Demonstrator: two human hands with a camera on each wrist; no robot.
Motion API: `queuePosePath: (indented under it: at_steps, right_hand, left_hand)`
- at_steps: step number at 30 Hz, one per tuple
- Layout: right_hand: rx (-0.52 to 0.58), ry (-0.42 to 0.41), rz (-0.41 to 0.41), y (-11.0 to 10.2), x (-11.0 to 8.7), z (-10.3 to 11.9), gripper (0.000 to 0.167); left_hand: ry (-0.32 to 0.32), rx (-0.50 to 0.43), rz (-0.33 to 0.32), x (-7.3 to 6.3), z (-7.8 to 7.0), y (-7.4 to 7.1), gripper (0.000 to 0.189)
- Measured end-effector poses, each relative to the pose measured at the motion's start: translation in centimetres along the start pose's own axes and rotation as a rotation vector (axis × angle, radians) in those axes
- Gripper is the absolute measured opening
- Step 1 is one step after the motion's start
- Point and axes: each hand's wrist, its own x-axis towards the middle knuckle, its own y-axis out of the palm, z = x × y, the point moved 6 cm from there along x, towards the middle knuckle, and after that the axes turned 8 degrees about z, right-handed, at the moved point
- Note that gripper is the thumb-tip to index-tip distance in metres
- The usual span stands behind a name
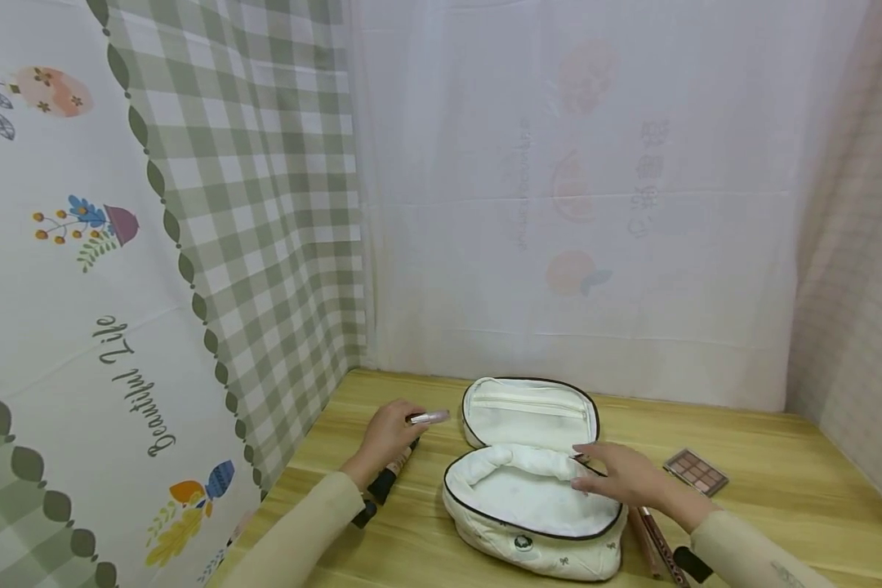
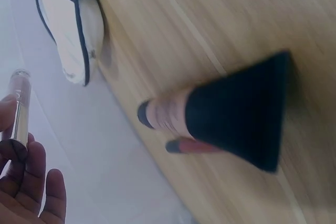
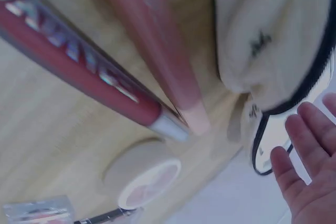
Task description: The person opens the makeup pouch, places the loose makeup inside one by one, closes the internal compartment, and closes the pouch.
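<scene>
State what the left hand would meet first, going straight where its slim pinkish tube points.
Probably the white fabric bag's open oval lid; depth is unclear, so the left hand might pass over.

L grip (image 1: 388, 434) pinches, R grip (image 1: 621, 474) loosely ext'd.

On the tabletop (image 1: 794, 482) the bag (image 1: 529, 551) stands with its lid (image 1: 529, 425) behind, toward the far edge. Between bag and left edge lie two tubes (image 1: 384, 486). Two pens (image 1: 662, 542) lie just right of the bag, the palette (image 1: 696, 472) behind them, nearer the far edge
</scene>
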Motion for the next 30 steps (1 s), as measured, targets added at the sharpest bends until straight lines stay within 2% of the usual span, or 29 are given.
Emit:
queuePosePath:
  at_steps: [6, 13, 17, 22, 26, 30]
  right_hand:
    - [-0.031, 0.042, -0.139, -1.9, 1.7, -1.4, 0.071]
    - [-0.003, 0.153, -0.202, -3.5, 2.7, -4.3, 0.072]
    - [0.042, 0.205, -0.196, -4.0, 2.9, -5.5, 0.070]
    - [0.082, 0.217, -0.182, -4.2, 3.5, -6.2, 0.062]
    - [0.139, 0.231, -0.167, -3.7, 4.5, -6.4, 0.061]
    - [0.207, 0.264, -0.129, -3.0, 5.2, -6.5, 0.066]
  left_hand:
    - [0.040, -0.025, -0.011, 0.3, -1.2, 0.7, 0.020]
    - [0.062, -0.078, 0.027, 0.7, -2.8, 2.0, 0.016]
    - [0.070, -0.088, 0.063, 1.0, -3.9, 2.8, 0.015]
    - [0.066, -0.082, 0.106, 1.1, -5.2, 3.6, 0.023]
    - [0.068, -0.078, 0.111, 1.3, -5.9, 4.0, 0.023]
    - [0.085, -0.087, 0.111, 1.4, -6.4, 4.0, 0.021]
